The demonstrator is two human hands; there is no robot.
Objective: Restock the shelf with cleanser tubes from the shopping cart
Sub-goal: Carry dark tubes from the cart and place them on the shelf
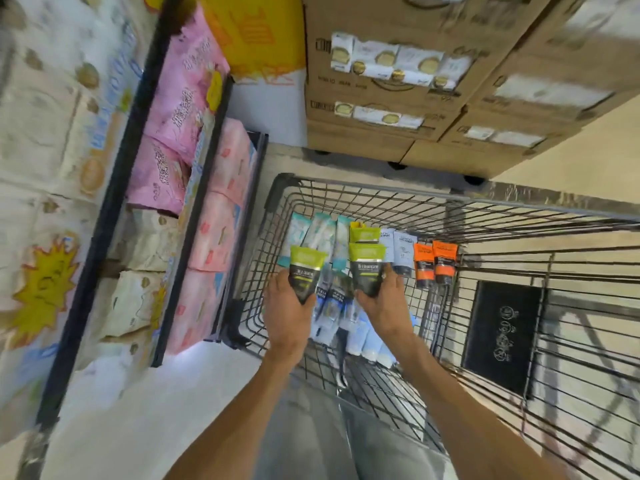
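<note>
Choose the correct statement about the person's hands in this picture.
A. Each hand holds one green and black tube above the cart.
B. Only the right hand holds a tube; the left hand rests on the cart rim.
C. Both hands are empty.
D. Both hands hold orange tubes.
A. The left hand grips one green and black tube and the right hand grips another, both over the shopping cart; the orange tubes lie in the cart untouched.

Two held tubes (306, 273) were green over black; two tubes (434, 263) were orange and black. Packs (183, 109) were pink; cart (450, 216) wire dark grey.
</note>
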